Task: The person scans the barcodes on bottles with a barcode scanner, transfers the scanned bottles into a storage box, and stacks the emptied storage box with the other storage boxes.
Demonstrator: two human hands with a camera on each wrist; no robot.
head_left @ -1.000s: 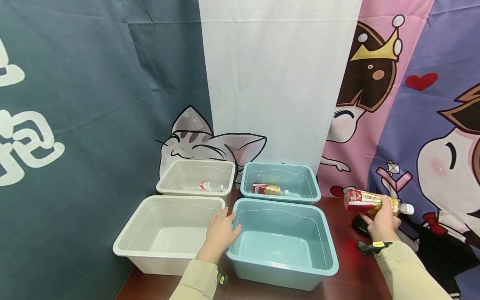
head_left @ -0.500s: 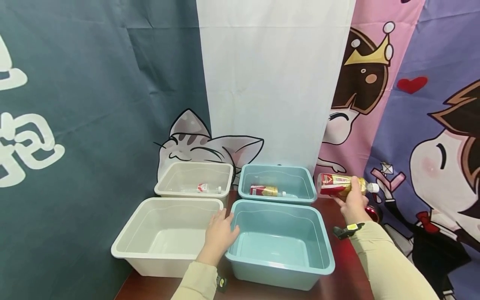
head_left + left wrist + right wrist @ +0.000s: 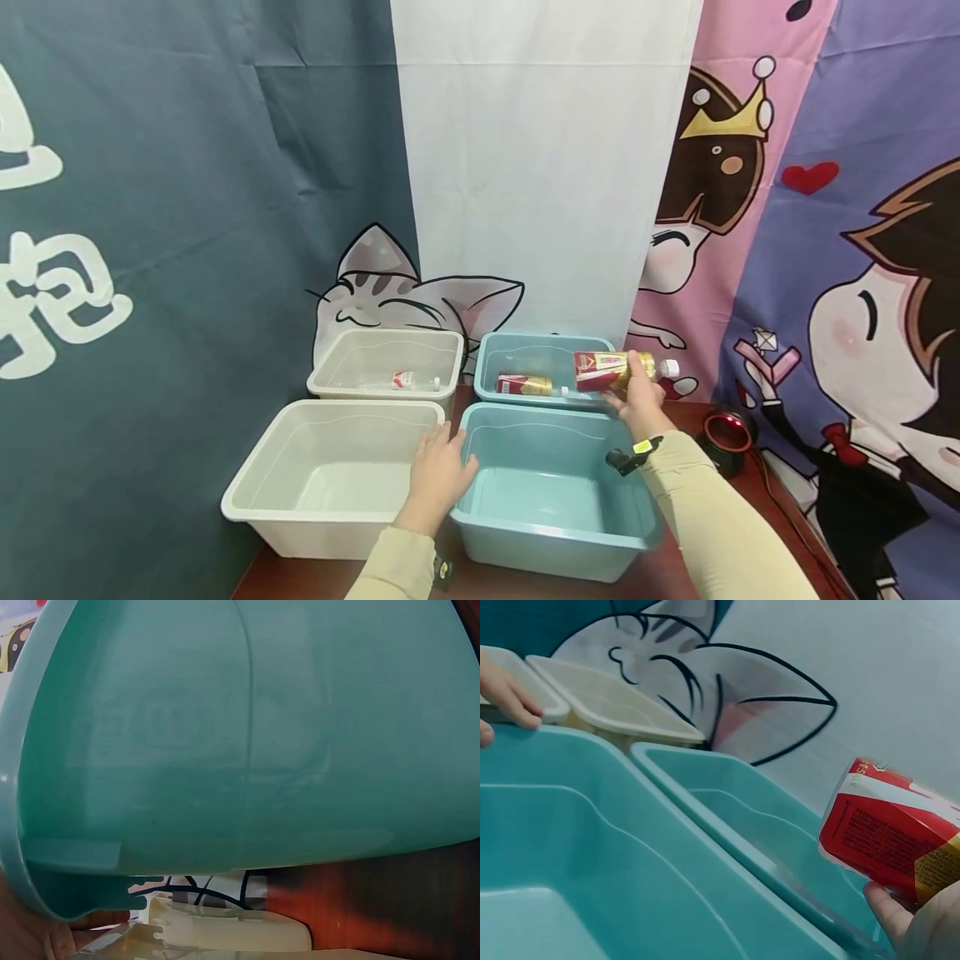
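My right hand (image 3: 637, 398) grips a plastic bottle (image 3: 598, 371) with a red and yellow label and white cap, held sideways over the right edge of the far blue bin (image 3: 491, 346). The right wrist view shows the bottle's red label (image 3: 889, 825) close up. A similar bottle (image 3: 525, 385) lies inside that bin. My left hand (image 3: 438, 475) rests, fingers extended, at the adjoining rims of the near white bin (image 3: 258, 450) and the near blue bin (image 3: 555, 546). In the left wrist view, the blue bin's wall (image 3: 225, 735) hides most of that hand.
A clear bottle (image 3: 412, 381) with a red and white label lies in the far white bin (image 3: 315, 385). A black device (image 3: 726, 437) with a red light and cable stands right on the brown table (image 3: 300, 577). A printed cloth (image 3: 547, 167) hangs behind.
My right hand has carried the bottle leftward from the table's right side to the far blue bin, uncovering the black device. My left hand has stayed in place.
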